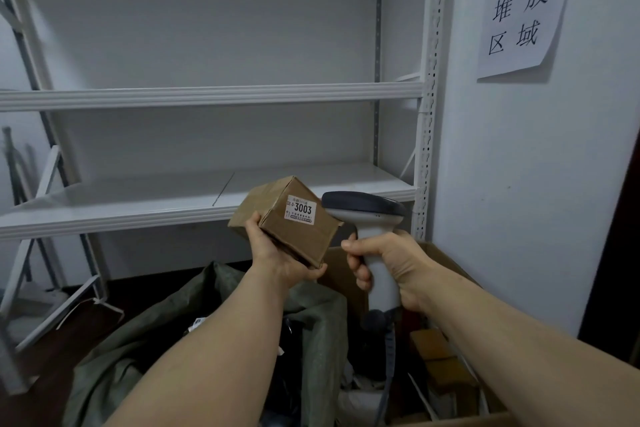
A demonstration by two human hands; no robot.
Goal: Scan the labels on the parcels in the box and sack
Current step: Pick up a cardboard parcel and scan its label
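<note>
White metal shelving (pixel 207 95) fills the background against a pale wall, and on the wall to the right hangs a white paper sign (pixel 519 7) with large black characters reading 临时堆放区域. In front of the lower shelf the left hand (pixel 277 253) holds up a small brown cardboard parcel (pixel 273 218), tilted, with the thumb on its left face and the fingers curled under its lower edge. A white printed label (pixel 300 210) on the near face reads "32-3-3003" - the smaller lines beneath are too fine to read. The right hand (pixel 388 263) is wrapped tightly around the handle of a pale grey handheld barcode scanner (pixel 367 211), whose dark-topped head sits just beside the parcel's right edge. Below the arms lies a crumpled olive-green woven sack (pixel 138 340), and to its right an open brown cardboard box (pixel 446 260) holds more parcels.
</note>
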